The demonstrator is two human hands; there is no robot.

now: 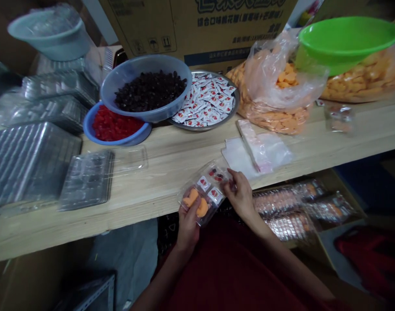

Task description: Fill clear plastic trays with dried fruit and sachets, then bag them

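Both hands hold a clear plastic tray (195, 183) tilted over the table's front edge. Its compartments carry orange pieces at the near left end, white printed sachets in the middle, and red and dark pieces at the far end. My left hand (188, 226) grips the near left end, thumb pressed by the orange pieces. My right hand (240, 194) pinches the tray's right edge by the red and dark pieces. Just beyond, flat clear plastic bags (277, 149) lie on the wooden table (165, 160).
Left stand stacks of clear trays (32, 160). Behind are a bowl of dark pieces (145, 112), a bowl of red pieces (116, 139), a plate of sachets (205, 101) and a bag of orange pieces (275, 108). A carton of packed trays (333, 255) sits below right.
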